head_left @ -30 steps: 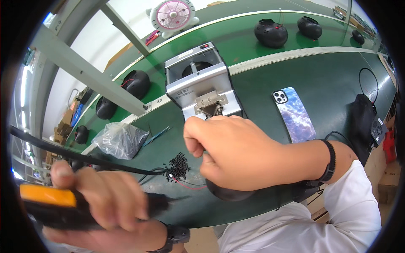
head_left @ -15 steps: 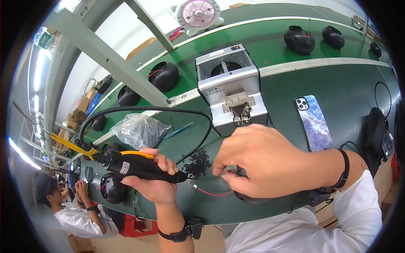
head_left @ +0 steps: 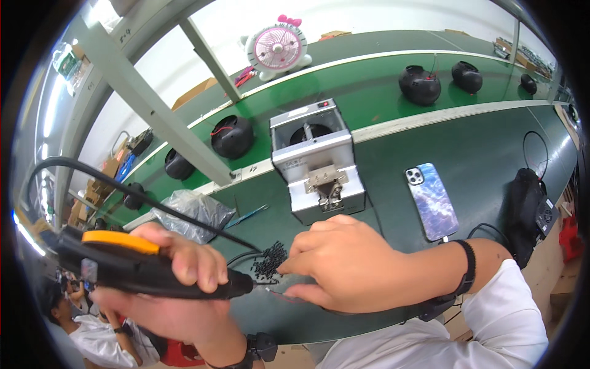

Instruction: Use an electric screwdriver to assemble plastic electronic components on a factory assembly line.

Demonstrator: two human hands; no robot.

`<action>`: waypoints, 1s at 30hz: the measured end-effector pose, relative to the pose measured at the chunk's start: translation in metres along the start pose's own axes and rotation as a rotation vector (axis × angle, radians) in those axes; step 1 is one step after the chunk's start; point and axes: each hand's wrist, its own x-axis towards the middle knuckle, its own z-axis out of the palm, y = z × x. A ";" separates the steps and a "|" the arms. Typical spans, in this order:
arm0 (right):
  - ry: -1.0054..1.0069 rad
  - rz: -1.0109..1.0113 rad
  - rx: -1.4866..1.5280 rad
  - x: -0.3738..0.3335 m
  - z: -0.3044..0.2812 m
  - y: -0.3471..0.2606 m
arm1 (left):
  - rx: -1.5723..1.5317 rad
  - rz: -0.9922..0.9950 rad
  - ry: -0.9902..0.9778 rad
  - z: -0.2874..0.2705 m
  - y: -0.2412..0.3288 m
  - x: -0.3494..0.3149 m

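My left hand (head_left: pixel 203 270) is wrapped round a black electric screwdriver (head_left: pixel 135 264) with an orange lever along its top. Its thin bit points right, beside a heap of small black screws (head_left: pixel 270 258) on the table. At the heap's right edge is my right hand (head_left: pixel 338 264), index finger and thumb apart and nothing visible between them; the other fingers are partly hidden. A small white connector (head_left: pixel 268 290) on a thin wire shows near the right thumb. What lies beneath the right palm is hidden.
A silver screw feeder (head_left: pixel 316 163) stands beyond my hands, with a smartphone (head_left: pixel 431 203) to its right. At left lie a clear plastic bag (head_left: pixel 193 212) and blue tweezers (head_left: pixel 249 214). Round black housings (head_left: pixel 233 136) line the green belt. A cable arches over my left hand.
The screwdriver has come up closer to the camera. My right hand has moved left to the screws, index finger and thumb parting. The whole view has shifted.
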 end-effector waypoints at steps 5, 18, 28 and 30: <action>0.036 -0.037 0.061 0.000 0.002 -0.001 | 0.043 0.092 -0.083 0.037 0.018 0.009; 0.072 -0.136 0.174 -0.003 -0.001 0.012 | 0.068 0.083 -0.147 0.037 0.020 0.013; 0.154 -0.013 0.192 -0.002 -0.001 0.015 | 0.148 0.176 -0.089 0.046 0.015 0.012; 0.073 0.072 0.240 0.001 -0.007 0.018 | 0.110 0.139 -0.072 0.042 0.029 0.011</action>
